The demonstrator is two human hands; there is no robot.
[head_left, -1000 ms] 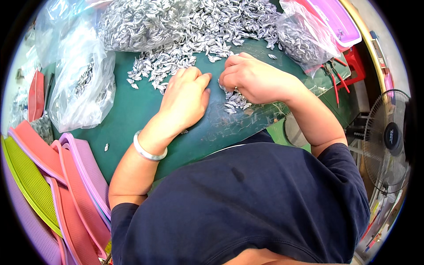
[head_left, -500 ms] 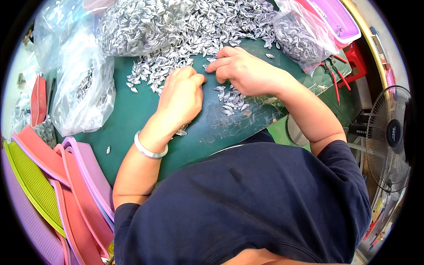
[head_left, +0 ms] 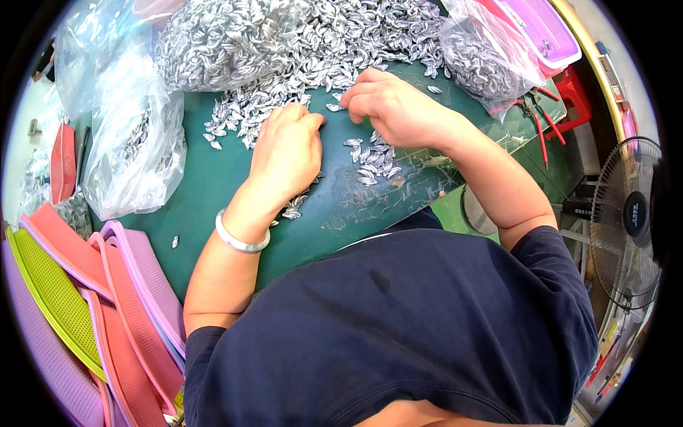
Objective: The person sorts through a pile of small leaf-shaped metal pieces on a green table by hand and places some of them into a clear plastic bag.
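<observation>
Small silver leaf-shaped pieces lie heaped across the far part of the green table. At the heap's near edge, my left hand is palm down with curled fingers; its fingertips are hidden. Several silver pieces lie beside its wrist, partly covered. My right hand has its thumb and fingers drawn together, close to a single silver piece. Whether a piece is in the pinch, I cannot make out. Below that hand lies a small group of silver pieces.
Clear bags of silver pieces stand at the far left and far right. Stacked plastic baskets crowd the left side. Red-handled pliers lie at the right table edge, near a fan and a purple basket.
My left hand has shifted slightly left and away from me, uncovering more pieces beside its wrist. My right hand has moved slightly right and farther away, its fingers drawn closer together.
</observation>
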